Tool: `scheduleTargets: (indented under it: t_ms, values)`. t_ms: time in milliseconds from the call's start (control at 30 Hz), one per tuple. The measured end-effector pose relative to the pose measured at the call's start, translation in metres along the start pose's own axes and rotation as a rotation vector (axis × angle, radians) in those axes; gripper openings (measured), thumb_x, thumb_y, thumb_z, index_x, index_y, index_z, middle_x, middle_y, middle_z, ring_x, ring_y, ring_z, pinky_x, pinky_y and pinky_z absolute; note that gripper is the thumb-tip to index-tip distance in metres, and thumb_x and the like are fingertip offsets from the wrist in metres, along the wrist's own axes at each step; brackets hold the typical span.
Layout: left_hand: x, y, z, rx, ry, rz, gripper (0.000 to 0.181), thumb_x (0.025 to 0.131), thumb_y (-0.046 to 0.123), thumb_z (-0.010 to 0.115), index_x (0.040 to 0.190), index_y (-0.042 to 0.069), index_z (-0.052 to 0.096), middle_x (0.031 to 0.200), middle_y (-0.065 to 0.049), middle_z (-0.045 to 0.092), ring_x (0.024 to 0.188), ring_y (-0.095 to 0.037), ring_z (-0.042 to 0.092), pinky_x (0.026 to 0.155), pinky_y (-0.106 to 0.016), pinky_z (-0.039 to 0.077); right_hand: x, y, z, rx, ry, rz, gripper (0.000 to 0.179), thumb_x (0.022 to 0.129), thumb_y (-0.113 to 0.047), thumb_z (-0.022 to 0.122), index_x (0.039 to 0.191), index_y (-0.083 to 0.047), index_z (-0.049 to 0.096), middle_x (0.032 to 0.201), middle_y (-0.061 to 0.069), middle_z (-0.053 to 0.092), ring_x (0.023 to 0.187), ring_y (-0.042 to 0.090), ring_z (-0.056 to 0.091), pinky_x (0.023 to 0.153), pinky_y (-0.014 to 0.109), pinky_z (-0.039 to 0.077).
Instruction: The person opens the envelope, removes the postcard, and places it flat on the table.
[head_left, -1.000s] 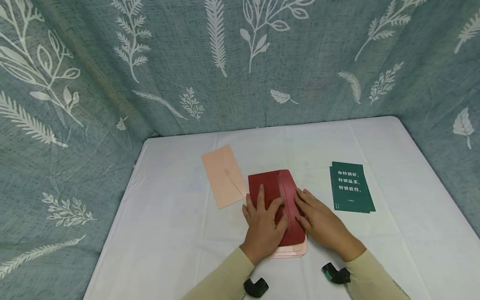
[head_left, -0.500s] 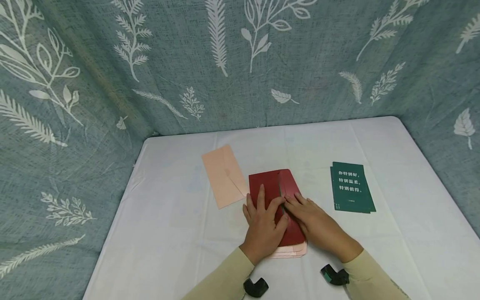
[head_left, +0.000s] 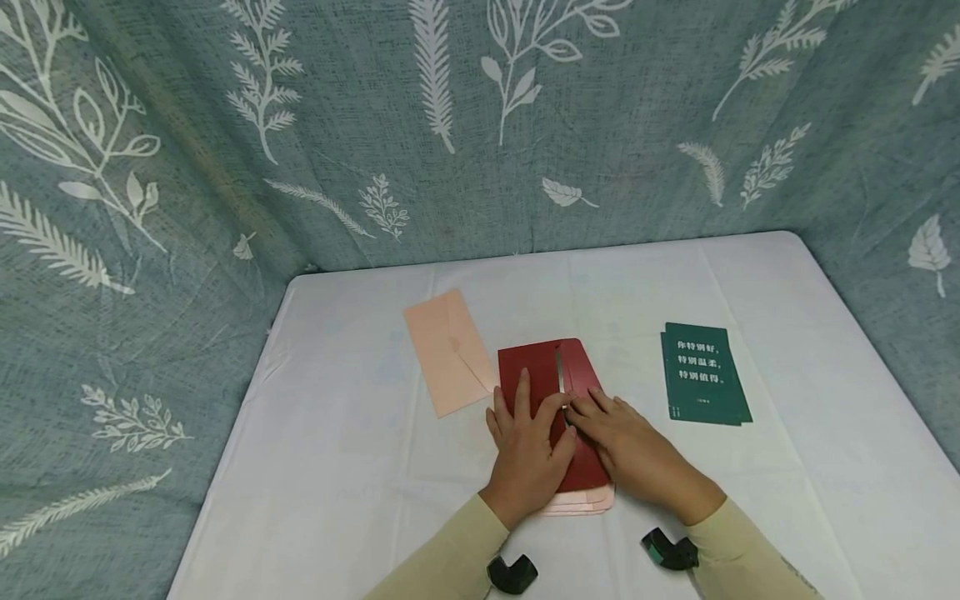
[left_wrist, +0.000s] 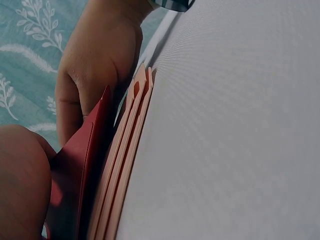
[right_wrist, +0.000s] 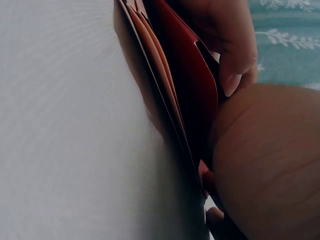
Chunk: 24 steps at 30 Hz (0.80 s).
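Note:
A red envelope (head_left: 527, 357) lies on a stack of pink envelopes (head_left: 581, 502) in front of the person; its long flap is on the right side. My left hand (head_left: 525, 458) rests on the envelope's body with fingers spread, index finger and thumb near the flap edge. From the right, my right hand (head_left: 645, 454) lies over the flap, fingertips at its edge and close to the left index finger; its thumb is hidden. A narrow dark and pale strip shows along the slit. In the left wrist view the red envelope (left_wrist: 75, 160) stands partly raised off the pink envelopes (left_wrist: 125, 140).
A single pink envelope (head_left: 450, 354) lies at the upper left of the red one, almost touching it. Dark green cards (head_left: 705, 383) with white lettering are stacked to the right. A white cloth covers the table (head_left: 322, 433); a green patterned curtain (head_left: 465, 200) hangs behind.
My right hand has moved left from the red envelope's right side onto its flap, reaching the flap edge. The slit beside the flap has widened. My left hand has stayed in place.

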<state>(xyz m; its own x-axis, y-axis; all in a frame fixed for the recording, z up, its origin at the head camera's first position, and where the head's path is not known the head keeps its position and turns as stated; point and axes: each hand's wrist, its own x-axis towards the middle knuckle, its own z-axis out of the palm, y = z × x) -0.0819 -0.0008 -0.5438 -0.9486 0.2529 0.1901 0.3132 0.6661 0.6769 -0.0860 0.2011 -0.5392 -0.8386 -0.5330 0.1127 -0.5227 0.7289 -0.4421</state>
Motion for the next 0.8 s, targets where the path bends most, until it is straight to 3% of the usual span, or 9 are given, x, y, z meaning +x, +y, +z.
scheduleTargets:
  t_ms: [800]
  values:
    - [0.0, 0.0, -0.001, 0.006, 0.01, -0.001, 0.039, 0.103, 0.027, 0.063, 0.142, 0.025, 0.06, 0.176, -0.025, 0.02, 0.154, -0.067, 0.004, 0.112, -0.087, 0.005, -0.003, -0.013, -0.008, -0.082, 0.001, 0.022, 0.047, 0.104, -0.016, 0.073, 0.149, -0.006, 0.064, 0.158, 0.014, 0.058, 0.151, 0.04, 0.045, 0.118, 0.062, 0.037]
